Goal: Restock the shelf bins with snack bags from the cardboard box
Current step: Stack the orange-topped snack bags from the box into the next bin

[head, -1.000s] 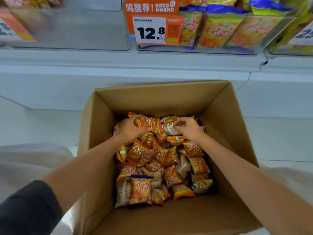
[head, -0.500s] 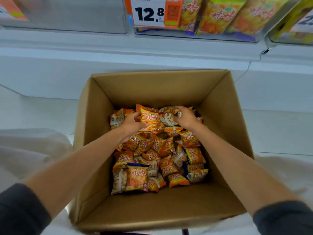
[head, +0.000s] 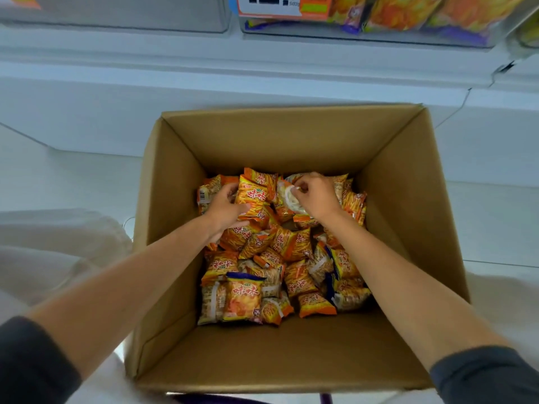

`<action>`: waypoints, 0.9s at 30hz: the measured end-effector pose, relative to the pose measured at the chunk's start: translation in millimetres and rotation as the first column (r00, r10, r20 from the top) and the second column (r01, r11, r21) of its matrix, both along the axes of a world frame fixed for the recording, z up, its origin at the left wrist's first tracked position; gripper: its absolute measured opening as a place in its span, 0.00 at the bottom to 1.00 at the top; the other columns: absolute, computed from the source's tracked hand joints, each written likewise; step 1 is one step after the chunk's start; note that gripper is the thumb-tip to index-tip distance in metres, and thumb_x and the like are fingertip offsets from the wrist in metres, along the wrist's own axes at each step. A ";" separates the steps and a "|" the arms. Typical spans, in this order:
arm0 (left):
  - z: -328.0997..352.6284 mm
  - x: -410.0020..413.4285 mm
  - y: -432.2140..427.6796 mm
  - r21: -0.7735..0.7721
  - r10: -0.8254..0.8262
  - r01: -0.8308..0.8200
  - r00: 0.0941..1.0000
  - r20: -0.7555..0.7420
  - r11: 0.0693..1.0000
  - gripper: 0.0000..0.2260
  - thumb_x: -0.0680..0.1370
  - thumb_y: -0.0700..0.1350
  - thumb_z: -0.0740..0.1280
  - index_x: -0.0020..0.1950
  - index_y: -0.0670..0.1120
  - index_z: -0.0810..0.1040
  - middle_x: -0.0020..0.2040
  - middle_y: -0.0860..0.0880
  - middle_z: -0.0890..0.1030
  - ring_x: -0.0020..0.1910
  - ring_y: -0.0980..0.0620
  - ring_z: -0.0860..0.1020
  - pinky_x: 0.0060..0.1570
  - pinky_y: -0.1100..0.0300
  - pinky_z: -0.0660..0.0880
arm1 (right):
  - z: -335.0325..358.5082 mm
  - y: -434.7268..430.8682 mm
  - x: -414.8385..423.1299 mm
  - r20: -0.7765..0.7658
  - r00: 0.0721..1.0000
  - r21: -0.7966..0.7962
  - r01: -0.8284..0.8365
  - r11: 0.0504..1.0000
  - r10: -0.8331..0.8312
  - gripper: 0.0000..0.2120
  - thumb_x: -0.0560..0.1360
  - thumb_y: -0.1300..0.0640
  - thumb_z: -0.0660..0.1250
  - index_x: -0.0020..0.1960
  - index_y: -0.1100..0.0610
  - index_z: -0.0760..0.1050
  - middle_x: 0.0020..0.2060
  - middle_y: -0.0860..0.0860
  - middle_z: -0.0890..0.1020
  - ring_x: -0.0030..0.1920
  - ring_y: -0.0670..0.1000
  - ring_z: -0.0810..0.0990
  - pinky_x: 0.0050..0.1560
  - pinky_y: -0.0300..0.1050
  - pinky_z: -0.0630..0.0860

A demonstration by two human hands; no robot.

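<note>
The fingers (head: 231, 190) of the left hand (head: 223, 209) are curled round an orange foil snack bag with red lettering (head: 254, 196). The thumb lies across its front, and the bag is tipped up at the far left of the pile. The fingers (head: 302, 188) of the right hand (head: 319, 196) are bunched together, pinching the edge of a pale white-backed snack bag (head: 287, 198) just beside the first bag.

Both bags touch the heap of small orange snack bags (head: 280, 252) beneath them. One blue-topped orange bag (head: 243, 297) lies at its near edge. The heap sits against the far wall inside the open brown cardboard box (head: 285, 138). Both bare forearms reach down into the box, and dark sleeves (head: 32, 365) show at the elbows.

The box stands on the white floor (head: 73, 182) below the shelf. Up there, a clear plastic shelf bin (head: 364, 36) holds orange and yellow bags behind an orange-and-white price tag (head: 271, 7).
</note>
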State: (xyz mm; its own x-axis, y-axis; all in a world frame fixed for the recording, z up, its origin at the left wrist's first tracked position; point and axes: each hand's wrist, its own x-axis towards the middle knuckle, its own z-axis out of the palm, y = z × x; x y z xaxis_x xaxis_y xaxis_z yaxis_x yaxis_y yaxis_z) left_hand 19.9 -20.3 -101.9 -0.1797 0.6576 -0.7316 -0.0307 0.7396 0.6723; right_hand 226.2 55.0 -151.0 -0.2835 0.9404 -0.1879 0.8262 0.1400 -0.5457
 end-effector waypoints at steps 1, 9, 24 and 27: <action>2.1 0.2 0.3 0.006 0.013 -0.013 1.000 0.019 1.000 0.29 0.78 0.34 0.66 0.76 0.50 0.61 0.72 0.44 0.70 0.62 0.44 0.77 0.55 0.48 0.80 | 12.6 2.8 0.4 -0.053 0.998 0.001 0.017 1.000 -0.017 0.11 0.76 0.50 0.69 0.49 0.58 0.82 0.46 0.53 0.80 0.47 0.53 0.78 0.50 0.46 0.72; 38.2 16.9 7.0 0.026 -0.031 0.027 0.979 0.200 0.999 0.24 0.80 0.41 0.66 0.74 0.53 0.65 0.65 0.44 0.75 0.64 0.46 0.75 0.42 0.55 0.81 | 82.6 -10.7 -12.9 -0.357 0.931 -0.074 0.056 0.996 -0.079 0.17 0.75 0.48 0.70 0.37 0.60 0.73 0.33 0.52 0.75 0.35 0.47 0.71 0.38 0.45 0.68; 147.1 6.7 7.1 0.303 -0.227 0.139 0.934 0.277 0.943 0.32 0.73 0.60 0.71 0.70 0.46 0.67 0.59 0.45 0.82 0.56 0.48 0.82 0.51 0.51 0.81 | 213.7 1.8 -71.4 -0.316 0.837 -0.543 0.226 0.809 -0.446 0.50 0.63 0.17 0.41 0.60 0.55 0.74 0.60 0.61 0.79 0.57 0.61 0.80 0.60 0.58 0.76; 155.6 -11.9 6.7 0.301 -0.157 0.091 0.966 0.203 0.949 0.31 0.73 0.49 0.75 0.70 0.46 0.62 0.58 0.45 0.81 0.54 0.49 0.82 0.48 0.54 0.82 | 241.5 0.0 -81.3 -0.441 0.784 -0.622 0.084 0.779 -0.437 0.25 0.80 0.37 0.52 0.58 0.57 0.74 0.55 0.58 0.80 0.52 0.56 0.80 0.58 0.51 0.76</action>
State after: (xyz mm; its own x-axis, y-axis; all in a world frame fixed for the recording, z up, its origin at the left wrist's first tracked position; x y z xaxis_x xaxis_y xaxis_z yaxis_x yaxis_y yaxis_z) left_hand 8.0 -13.6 53.8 0.0619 0.8517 -0.5203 -0.1240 0.5239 0.8427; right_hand 144.9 55.0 90.5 -0.2585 0.7716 -0.5813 0.3237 -0.4978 -0.8047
